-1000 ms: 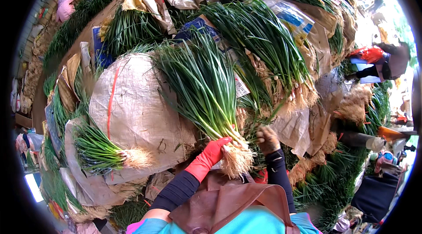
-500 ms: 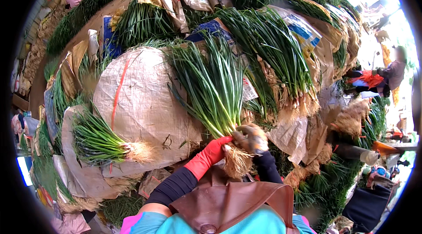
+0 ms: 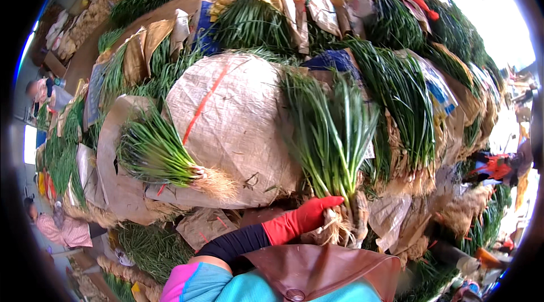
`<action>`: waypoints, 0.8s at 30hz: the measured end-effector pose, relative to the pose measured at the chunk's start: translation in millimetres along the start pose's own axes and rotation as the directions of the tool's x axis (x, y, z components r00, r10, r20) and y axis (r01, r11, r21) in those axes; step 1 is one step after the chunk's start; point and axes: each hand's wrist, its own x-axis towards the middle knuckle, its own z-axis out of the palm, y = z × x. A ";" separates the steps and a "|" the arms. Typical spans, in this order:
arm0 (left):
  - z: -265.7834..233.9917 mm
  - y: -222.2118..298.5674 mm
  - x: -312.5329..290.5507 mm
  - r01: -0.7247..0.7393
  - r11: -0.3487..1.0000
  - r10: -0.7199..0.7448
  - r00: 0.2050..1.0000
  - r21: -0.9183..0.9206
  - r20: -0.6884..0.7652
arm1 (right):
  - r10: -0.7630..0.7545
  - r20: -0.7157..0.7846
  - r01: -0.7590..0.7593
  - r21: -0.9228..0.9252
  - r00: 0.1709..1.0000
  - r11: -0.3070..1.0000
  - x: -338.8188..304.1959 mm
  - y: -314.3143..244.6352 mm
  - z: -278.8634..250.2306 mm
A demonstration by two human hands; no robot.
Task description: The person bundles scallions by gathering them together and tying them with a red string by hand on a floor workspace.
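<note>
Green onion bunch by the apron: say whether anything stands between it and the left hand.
Nothing visible does: the red-gloved left hand holds the green onion bunch just above its roots. The smaller bunch lies to the left on pale sacking, not between them.

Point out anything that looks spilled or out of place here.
Loose dark scraps lie on the pale sacking, left of the bunch in the red-gloved left hand; they look like stray plant litter. Nothing else clearly stands out.
</note>
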 end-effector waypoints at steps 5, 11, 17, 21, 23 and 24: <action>-7.5 44.0 -24.0 -0.127 0.973 0.132 0.991 0.194 -0.013 | -0.431 0.042 0.433 -0.145 0.901 0.890 35.3 -47.1 15.1; 13.1 111.6 -102.5 -0.466 0.859 0.471 0.882 0.212 0.027 | -0.638 0.285 0.696 -0.207 0.715 0.688 77.9 -105.3 63.1; -40.9 165.5 -173.5 -0.661 0.593 0.794 0.573 0.459 -0.202 | -0.731 0.621 0.855 0.185 0.281 0.485 146.5 -163.9 145.7; -83.7 192.4 -186.0 -0.880 0.312 0.947 0.318 0.359 -0.044 | -0.594 0.655 0.627 0.228 0.467 0.745 202.7 -130.8 252.4; -136.8 194.6 -189.3 -0.904 0.319 0.948 0.303 0.284 -0.100 | -0.418 0.773 0.679 -0.021 0.477 0.734 228.5 -111.4 326.2; -162.6 195.4 -187.0 -0.919 0.342 0.936 0.313 0.196 -0.162 | -0.282 0.831 0.701 -0.170 0.479 0.693 238.9 -106.1 355.5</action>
